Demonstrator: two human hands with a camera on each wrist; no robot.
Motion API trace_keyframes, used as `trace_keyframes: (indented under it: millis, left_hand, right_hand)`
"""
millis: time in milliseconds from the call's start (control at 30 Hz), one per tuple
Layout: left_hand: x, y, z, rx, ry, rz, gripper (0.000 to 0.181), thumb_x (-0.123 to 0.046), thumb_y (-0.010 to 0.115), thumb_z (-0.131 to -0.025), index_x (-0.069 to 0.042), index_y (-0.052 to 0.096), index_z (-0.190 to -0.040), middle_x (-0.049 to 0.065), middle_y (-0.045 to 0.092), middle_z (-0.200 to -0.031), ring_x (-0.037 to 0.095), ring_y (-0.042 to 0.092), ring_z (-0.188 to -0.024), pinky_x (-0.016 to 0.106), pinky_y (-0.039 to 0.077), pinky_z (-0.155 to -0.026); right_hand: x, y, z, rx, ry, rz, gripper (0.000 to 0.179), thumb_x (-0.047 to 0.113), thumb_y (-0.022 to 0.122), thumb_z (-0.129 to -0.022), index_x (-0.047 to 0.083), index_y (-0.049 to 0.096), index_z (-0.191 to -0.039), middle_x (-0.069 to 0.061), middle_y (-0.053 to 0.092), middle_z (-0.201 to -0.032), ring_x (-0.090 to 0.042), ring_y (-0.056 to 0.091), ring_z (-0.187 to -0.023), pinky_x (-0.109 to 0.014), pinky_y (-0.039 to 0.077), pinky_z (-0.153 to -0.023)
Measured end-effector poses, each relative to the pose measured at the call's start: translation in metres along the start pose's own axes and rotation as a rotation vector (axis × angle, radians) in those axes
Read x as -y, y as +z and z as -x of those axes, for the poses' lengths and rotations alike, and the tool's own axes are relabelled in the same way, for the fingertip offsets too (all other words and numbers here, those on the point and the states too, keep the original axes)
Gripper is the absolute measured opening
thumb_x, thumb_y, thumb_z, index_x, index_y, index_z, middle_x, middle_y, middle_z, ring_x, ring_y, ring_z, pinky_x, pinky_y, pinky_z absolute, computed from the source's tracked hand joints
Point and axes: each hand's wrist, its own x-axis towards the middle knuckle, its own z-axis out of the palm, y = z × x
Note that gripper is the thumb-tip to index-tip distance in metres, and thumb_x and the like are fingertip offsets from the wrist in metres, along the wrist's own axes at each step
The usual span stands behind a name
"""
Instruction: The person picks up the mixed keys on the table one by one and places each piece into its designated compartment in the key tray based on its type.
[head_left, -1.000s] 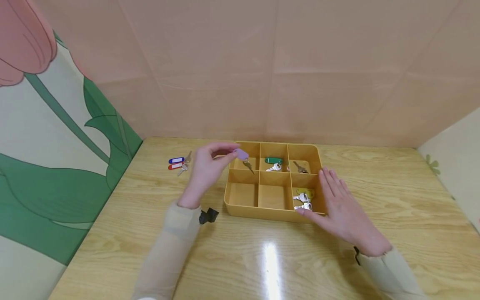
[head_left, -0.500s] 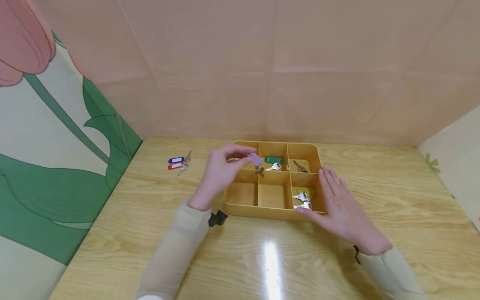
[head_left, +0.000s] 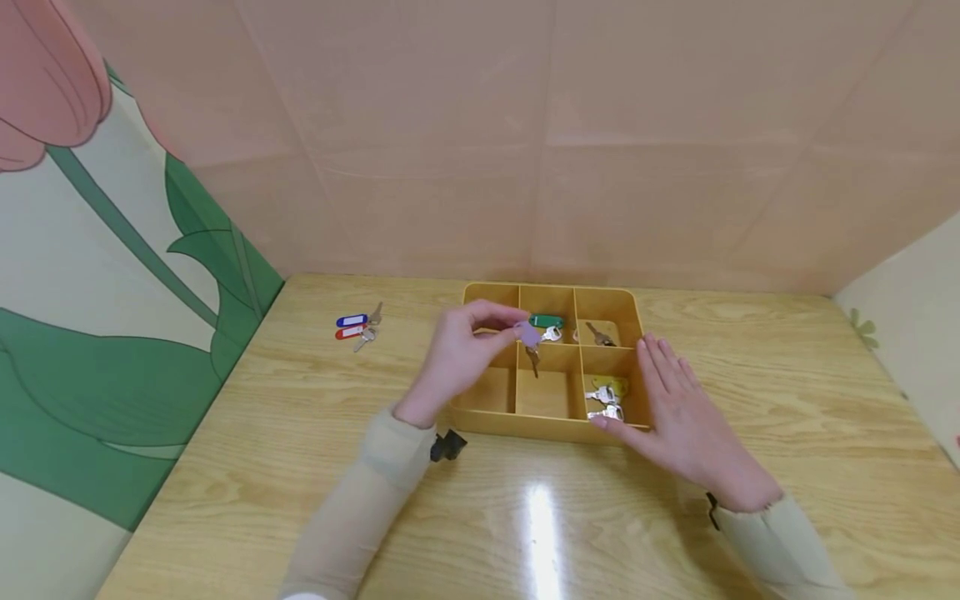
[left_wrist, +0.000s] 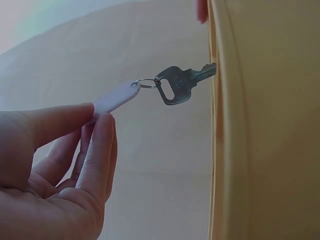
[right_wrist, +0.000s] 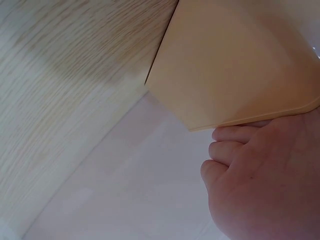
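Observation:
My left hand point(head_left: 468, 350) pinches a purple key tag point(head_left: 528, 334) between thumb and fingers above the yellow divided box point(head_left: 547, 428). From the tag's ring a key point(left_wrist: 175, 86) dangles, over the front middle compartment in the head view. My right hand point(head_left: 693, 421) rests along the box's right side, fingers straight and thumb at the front rim. In the back middle compartment lies a green key tag point(head_left: 546, 320) with a silver key. A dark key point(head_left: 600, 335) is in the back right one. The front right compartment holds silver keys point(head_left: 603, 396) and a yellow tag point(head_left: 619, 384).
Left of the box, a blue key tag point(head_left: 352, 320) and a red key tag point(head_left: 350, 332) lie on the wooden table point(head_left: 247, 433), each with a key. A pinkish wall covering point(head_left: 540, 167) rises behind the table. A painted wall point(head_left: 90, 275) stands at the left.
My left hand has moved right and slightly toward the front with the purple tag and key, from the back left compartment to the middle ones. The right hand has stayed put.

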Motion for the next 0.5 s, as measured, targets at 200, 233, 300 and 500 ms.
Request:
trace_keyframes:
  millis: [200,233,300,500]
  left_hand:
    - [0.0048,0.0048,0.0005,0.021,-0.007,-0.005,0.015,0.0,0.074,-0.092,-0.004,0.077,-0.107,0.002,0.074,-0.106,0.015,0.07,-0.096,0.027,0.058,-0.083]
    - [0.0055,0.0056,0.0006,0.023,-0.008,-0.005,0.015,0.0,0.074,-0.092,-0.004,0.076,-0.107,0.002,0.074,-0.106,0.015,0.07,-0.095,0.027,0.058,-0.083]
    - [0.0062,0.0069,0.0011,0.027,-0.012,-0.005,0.015,0.0,0.074,-0.092,-0.005,0.077,-0.106,0.002,0.074,-0.105,0.015,0.07,-0.094,0.027,0.058,-0.082]
    - [0.0077,0.0105,0.0031,0.052,-0.025,-0.041,0.014,-0.005,0.076,-0.092,-0.008,0.078,-0.106,-0.001,0.073,-0.104,0.014,0.069,-0.091,0.027,0.058,-0.08]
  right_hand:
    - [0.0001,0.0,-0.0002,0.004,0.002,0.005,0.114,0.067,0.062,-0.092,0.002,-0.001,-0.161,-0.015,-0.004,-0.168,-0.027,-0.009,-0.153,-0.053,0.003,-0.121]
    - [0.0,0.0002,-0.0003,0.003,0.003,0.006,0.114,0.067,0.062,-0.092,0.002,-0.001,-0.161,-0.015,-0.004,-0.168,-0.027,-0.009,-0.153,-0.053,0.003,-0.121]
    - [-0.0003,0.0005,-0.0004,0.003,0.004,0.008,0.114,0.067,0.062,-0.091,0.002,-0.001,-0.161,-0.015,-0.004,-0.168,-0.027,-0.009,-0.153,-0.053,0.003,-0.121]
    - [-0.0002,0.0012,-0.0005,-0.002,0.003,0.006,0.115,0.067,0.062,-0.091,0.001,0.0,-0.161,-0.016,-0.003,-0.168,-0.027,-0.009,-0.153,-0.053,0.003,-0.121]
